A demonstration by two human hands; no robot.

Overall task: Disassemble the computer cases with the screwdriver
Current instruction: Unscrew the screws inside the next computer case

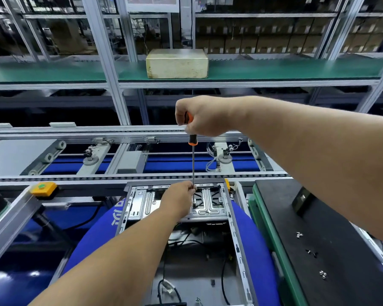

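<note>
Gripping the orange-and-black handle of a long screwdriver [192, 151], the right hand [202, 117] is fisted around it, holding the tool upright above an open computer case [210, 206]. Left hand [179, 200] low, fingers pinched on the thin shaft near its tip, just over the metal drive bracket [206, 206] at the case's far end; the tip itself is hidden behind the fingers, so whether it sits in a screw cannot be told. Case lies open side up on a blue cushion [244, 219], black cables visible inside toward the near end. Right of it, a black mat [341, 250] with green edging carries small clusters of loose screws [299, 234], well apart from each other. Yellow button box [43, 188] on the aluminium rail to the left. Conveyor with blue belt runs beyond the case. A cream-coloured box [177, 64] sits on the green shelf above.
</note>
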